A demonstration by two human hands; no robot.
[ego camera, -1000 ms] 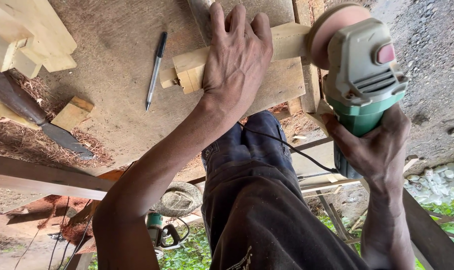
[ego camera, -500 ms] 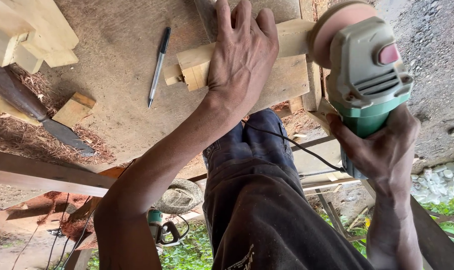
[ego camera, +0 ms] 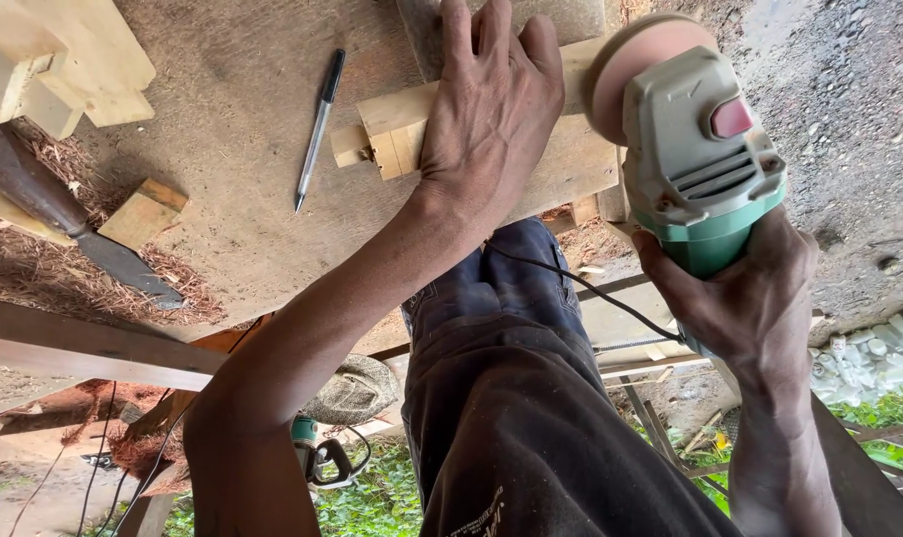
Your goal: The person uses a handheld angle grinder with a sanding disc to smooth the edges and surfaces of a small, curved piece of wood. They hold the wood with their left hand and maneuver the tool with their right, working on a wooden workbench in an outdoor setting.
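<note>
On workbench (ego camera: 233, 199): left hand (ego camera: 491, 109) flat on one wood block (ego camera: 397, 124); right hand (ego camera: 745, 293) gripping one green grinder (ego camera: 700, 149); one pen (ego camera: 318, 129)

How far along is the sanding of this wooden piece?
Done: the wooden piece is already cut, with a stepped end. In hand: the left hand presses it flat on the board, while the right hand grips the green-grey sander, its disc at the piece's right end. Left: how much surface is smoothed cannot be told; the wooden blocks lie apart, untouched.
</note>
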